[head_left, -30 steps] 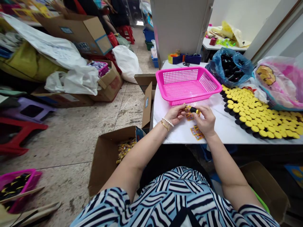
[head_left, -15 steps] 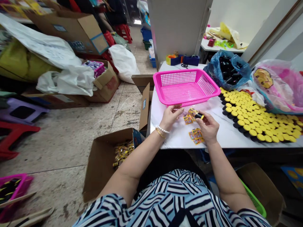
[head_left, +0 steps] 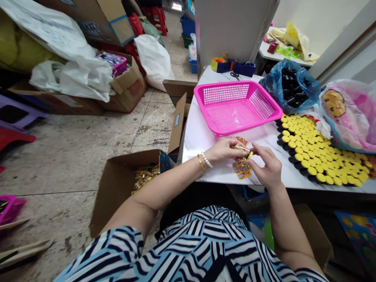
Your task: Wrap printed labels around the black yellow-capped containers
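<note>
A small black tube point(head_left: 249, 154) with a yellow end and a printed yellow wrapper is held above the near edge of the table. My left hand point(head_left: 225, 151) pinches its wrapped part, with bracelets at the wrist. At the yellow end, my right hand point(head_left: 268, 166) has its thumb and fingers closed round the tube. Below them lie several printed orange-yellow wrappers point(head_left: 242, 170), partly covered by my fingers. Another few wrappers point(head_left: 241, 140) show just behind the left fingers. A pink mesh basket point(head_left: 216, 124) stands behind my hands.
Rows of yellow-topped black tubes point(head_left: 320, 156) stand at right. A blue bag point(head_left: 270, 84) behind them holds black pieces. Scissors point(head_left: 235, 75) and tape point(head_left: 219, 64) lie at the back. Left of my lap, an open carton point(head_left: 113, 188) holds wrapped tubes.
My left hand has moved right and taken hold of the tube's wrapped part, beside my right hand. Both hands have come together lower over the wrappers. The view has shifted slightly.
</note>
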Action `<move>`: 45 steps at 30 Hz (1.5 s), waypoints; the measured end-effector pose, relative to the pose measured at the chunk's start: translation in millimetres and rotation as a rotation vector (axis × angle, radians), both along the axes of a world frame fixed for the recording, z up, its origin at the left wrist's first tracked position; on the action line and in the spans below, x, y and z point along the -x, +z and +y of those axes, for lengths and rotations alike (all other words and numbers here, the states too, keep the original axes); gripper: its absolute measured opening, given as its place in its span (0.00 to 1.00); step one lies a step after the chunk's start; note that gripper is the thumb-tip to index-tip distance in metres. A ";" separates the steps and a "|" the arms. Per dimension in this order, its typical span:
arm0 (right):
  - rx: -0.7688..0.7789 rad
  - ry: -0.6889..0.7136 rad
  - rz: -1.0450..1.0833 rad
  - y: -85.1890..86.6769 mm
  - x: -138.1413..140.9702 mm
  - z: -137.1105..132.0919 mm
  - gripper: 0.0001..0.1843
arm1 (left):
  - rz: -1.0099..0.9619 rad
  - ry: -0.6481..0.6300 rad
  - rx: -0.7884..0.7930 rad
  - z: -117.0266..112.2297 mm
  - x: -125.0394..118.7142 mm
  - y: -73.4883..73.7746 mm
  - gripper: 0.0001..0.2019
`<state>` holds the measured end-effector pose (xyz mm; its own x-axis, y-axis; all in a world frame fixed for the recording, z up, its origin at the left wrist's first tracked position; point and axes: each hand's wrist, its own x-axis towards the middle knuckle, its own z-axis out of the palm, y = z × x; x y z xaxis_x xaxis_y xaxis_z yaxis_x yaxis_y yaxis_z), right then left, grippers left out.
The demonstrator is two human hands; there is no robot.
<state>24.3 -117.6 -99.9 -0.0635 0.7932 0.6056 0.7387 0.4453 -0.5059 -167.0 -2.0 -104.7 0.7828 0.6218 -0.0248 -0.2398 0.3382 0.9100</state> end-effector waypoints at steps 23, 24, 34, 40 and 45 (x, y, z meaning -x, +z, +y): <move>-0.037 0.074 0.428 -15.4 -32.4 84.8 0.20 | -0.056 0.101 -0.326 62.6 -36.3 -4.6 0.21; -0.032 0.085 0.425 -16.4 -33.1 85.3 0.19 | -0.040 0.099 -0.294 61.9 -36.4 -4.3 0.22; -0.174 0.052 0.068 -18.5 -38.4 80.3 0.22 | -0.020 0.093 0.146 55.8 -40.9 -13.2 0.19; -0.032 -0.022 0.337 -27.0 -31.9 84.0 0.15 | -0.030 0.215 -0.045 55.4 -44.4 -17.5 0.18; 0.185 0.094 0.694 -35.6 -32.2 93.1 0.20 | 0.009 0.171 -0.017 55.5 -43.9 -14.9 0.23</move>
